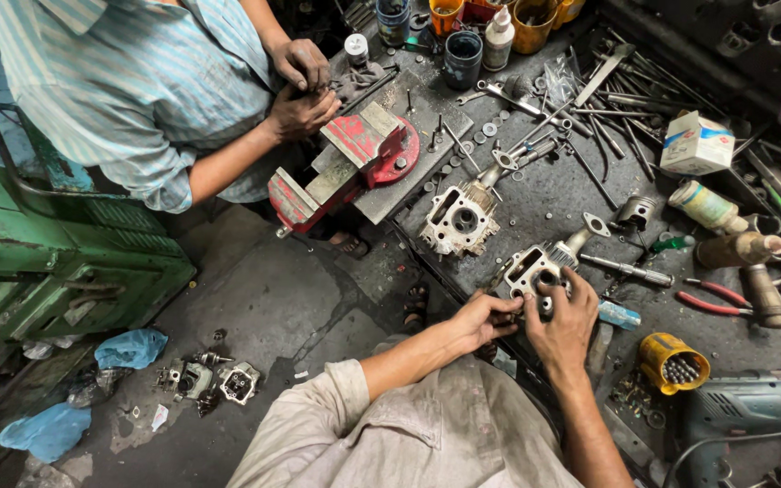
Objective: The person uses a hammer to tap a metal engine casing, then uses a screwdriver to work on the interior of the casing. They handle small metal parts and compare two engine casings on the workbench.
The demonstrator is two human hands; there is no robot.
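My left hand [485, 318] and my right hand [564, 327] are both closed on a grey metal engine cylinder head [528, 268] that lies at the near edge of a dirty workbench [544, 194]. The right thumb presses into a round opening of the part. A second, similar cylinder head [459, 220] lies a little further up the bench, untouched. Across from me another person in a striped shirt has both hands [300, 86] together over a rag beside a red bench vise [354, 154].
Wrenches, rods and washers litter the bench. A small box [696, 143], bottles [707, 206], red-handled pliers [714, 298], a yellow tin of bits [672, 363] and a power drill [752, 407] lie at right. Green machine [56, 253] at left; engine parts [210, 380] on the floor.
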